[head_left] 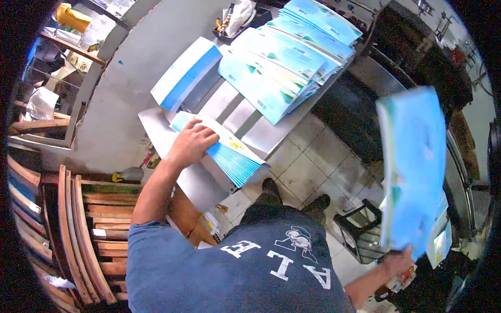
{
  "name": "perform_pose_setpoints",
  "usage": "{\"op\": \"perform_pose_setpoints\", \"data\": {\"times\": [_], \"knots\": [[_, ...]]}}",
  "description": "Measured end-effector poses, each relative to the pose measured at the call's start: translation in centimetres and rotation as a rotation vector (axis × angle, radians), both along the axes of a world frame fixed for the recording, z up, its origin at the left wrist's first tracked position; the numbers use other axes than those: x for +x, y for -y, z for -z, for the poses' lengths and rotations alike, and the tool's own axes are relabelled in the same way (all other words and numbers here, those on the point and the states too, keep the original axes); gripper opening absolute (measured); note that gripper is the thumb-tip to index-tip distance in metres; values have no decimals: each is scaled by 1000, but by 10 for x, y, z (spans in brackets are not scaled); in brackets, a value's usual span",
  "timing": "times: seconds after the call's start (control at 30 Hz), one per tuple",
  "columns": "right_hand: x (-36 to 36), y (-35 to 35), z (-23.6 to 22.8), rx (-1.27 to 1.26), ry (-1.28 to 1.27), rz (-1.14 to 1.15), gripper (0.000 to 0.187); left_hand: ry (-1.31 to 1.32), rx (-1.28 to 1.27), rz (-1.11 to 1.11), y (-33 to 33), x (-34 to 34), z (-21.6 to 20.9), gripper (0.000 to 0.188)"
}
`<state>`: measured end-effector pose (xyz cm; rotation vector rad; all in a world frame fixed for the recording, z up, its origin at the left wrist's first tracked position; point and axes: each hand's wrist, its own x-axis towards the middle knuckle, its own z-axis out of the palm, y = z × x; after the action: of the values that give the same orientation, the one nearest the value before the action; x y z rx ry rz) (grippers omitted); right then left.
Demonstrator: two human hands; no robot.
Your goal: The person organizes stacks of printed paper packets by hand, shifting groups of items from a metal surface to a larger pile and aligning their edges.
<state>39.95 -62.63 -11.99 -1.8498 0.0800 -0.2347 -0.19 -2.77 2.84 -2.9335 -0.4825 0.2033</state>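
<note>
My left hand point(194, 143) rests on a fanned stack of blue-and-white printed sheets point(237, 159) at the metal table's near edge. Its fingers are slightly bent over the top sheet and do not close round the stack. Out to the right, my right hand point(399, 262) grips a long blue printed sheet point(415, 167) by its lower end; the sheet hangs upright in the air, a little blurred. On the table beyond, a large pile of printed sheets point(276, 68) lies in overlapping batches. A blue-and-white stack point(187, 73) stands at the table's left side.
The metal table point(203, 190) stands beside a grey wall point(135, 68). A black tray point(242, 23) with tools sits at its far end. Wooden slats point(107, 219) fill the lower left. A dark plastic stool point(360, 229) stands on the tiled floor, with dark machinery point(412, 52) at far right.
</note>
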Motion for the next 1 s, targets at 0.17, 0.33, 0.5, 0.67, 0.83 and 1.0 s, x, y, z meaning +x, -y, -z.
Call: {"op": "perform_pose_setpoints", "data": {"times": [0.17,0.33,0.5,0.67,0.83,1.0], "knots": [[-79,-271,-18,940,-599,-775,40,15,1,130,2,-5,3,20],[-158,-415,-58,-233,162,-1739,66,189,-41,121,-5,-23,21,26],[-168,-423,-60,-153,-40,-1783,83,179,-54,134,-11,-33,33,36],[-166,-428,-53,-59,-137,-1719,85,469,-88,169,-21,-39,46,46],[-169,-431,-64,-12,-211,-1751,88,585,20,162,-22,-38,54,68],[-163,-428,-71,-65,-133,-1835,91,170,-186,32,-18,-28,29,63]]}}
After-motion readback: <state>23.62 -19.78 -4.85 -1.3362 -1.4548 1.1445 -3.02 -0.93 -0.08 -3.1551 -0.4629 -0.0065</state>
